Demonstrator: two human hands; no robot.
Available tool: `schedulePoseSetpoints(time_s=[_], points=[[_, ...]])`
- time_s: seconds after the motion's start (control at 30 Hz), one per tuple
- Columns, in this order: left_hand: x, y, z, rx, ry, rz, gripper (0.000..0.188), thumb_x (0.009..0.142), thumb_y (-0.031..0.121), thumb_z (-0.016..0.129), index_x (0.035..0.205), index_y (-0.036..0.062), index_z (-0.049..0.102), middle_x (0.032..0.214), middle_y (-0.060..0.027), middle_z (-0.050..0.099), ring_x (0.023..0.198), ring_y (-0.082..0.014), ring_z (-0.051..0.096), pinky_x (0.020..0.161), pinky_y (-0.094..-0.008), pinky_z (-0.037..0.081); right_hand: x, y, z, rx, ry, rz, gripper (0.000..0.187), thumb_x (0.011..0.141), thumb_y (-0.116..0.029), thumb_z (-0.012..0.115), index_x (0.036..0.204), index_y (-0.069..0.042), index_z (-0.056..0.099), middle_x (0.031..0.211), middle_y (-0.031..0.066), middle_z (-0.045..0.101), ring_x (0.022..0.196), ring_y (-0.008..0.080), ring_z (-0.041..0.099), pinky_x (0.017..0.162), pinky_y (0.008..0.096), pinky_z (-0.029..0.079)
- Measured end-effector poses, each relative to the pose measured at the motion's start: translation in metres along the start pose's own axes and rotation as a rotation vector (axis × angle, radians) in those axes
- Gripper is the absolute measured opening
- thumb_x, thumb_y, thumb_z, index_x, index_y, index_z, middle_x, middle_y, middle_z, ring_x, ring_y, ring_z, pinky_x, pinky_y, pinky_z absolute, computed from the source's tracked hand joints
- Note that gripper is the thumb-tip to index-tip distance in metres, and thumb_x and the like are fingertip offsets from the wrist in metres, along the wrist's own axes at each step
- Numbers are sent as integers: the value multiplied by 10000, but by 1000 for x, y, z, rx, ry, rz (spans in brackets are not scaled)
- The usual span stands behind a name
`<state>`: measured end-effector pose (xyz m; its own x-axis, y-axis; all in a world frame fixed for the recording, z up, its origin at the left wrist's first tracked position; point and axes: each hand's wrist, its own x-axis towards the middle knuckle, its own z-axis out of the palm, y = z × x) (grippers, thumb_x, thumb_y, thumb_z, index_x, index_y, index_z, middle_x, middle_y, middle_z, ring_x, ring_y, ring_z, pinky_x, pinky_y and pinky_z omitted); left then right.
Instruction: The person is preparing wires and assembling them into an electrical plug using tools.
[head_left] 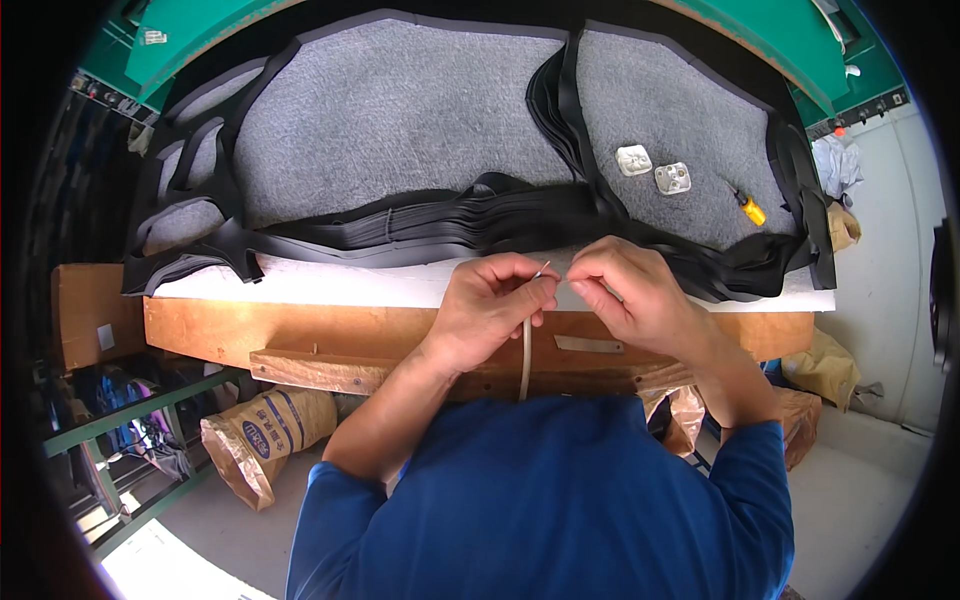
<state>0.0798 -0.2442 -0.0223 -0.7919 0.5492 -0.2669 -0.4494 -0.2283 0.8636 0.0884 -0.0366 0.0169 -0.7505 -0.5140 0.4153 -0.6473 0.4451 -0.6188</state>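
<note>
A white cable (pixel 526 360) hangs down over the table's front edge, its upper end pinched between the thumb and fingers of my left hand (pixel 485 310). A thin wire end (pixel 543 268) sticks up past that thumb. Close beside it, my right hand (pixel 635 300) is closed, thumb against forefinger, at another thin strand of the cable; the strand's tip is hidden by the fingers. Beyond my right hand lie two small white square plastic pieces (pixel 633 160) with metal parts showing in one. To their right rests a screwdriver (pixel 750 209) with a yellow handle.
Grey felt-like sheet (pixel 400 110) with stacked black strips (pixel 430 225) covers the far table. A white strip and wooden edge (pixel 200 325) run along the front. Green machine parts (pixel 190 40) stand behind. Paper sacks (pixel 270 440) and a cardboard box (pixel 88 315) are at the left.
</note>
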Motion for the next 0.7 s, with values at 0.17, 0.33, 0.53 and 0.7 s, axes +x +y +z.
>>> schedulePoseSetpoints(time_s=[0.17, 0.33, 0.53, 0.7], points=[[-2, 5, 4, 20, -11, 19, 115, 893, 93, 653, 971, 9, 656, 803, -23, 643, 649, -49, 565, 514, -174, 434, -7, -3, 3, 203, -68, 300, 74, 895, -37, 586, 914, -21, 516, 705, 72, 564, 593, 166, 563, 494, 296, 437], [-3, 1, 6, 63, -32, 89, 80, 892, 70, 654, 946, 11, 661, 811, 8, 630, 684, -30, 534, 595, -179, 444, -9, -6, 4, 776, -144, 695, 132, 964, -155, 516, 916, -33, 501, 656, 34, 527, 535, 118, 500, 465, 260, 400], [-4, -5, 5, 183, -28, 239, 57, 901, 55, 640, 941, 18, 657, 801, 40, 607, 699, -9, 484, 619, -176, 423, -9, -4, 1, 1421, -226, 1021, 241, 979, -267, 496, 923, -34, 521, 607, 55, 525, 469, 123, 479, 435, 259, 396], [-4, -9, 3, 162, 23, 226, 90, 895, 86, 655, 957, 20, 652, 787, -1, 634, 655, -34, 544, 504, -164, 412, -21, -8, 16, 511, 304, 549, 126, 878, -76, 648, 971, -15, 588, 756, 81, 638, 586, 166, 583, 505, 280, 466]])
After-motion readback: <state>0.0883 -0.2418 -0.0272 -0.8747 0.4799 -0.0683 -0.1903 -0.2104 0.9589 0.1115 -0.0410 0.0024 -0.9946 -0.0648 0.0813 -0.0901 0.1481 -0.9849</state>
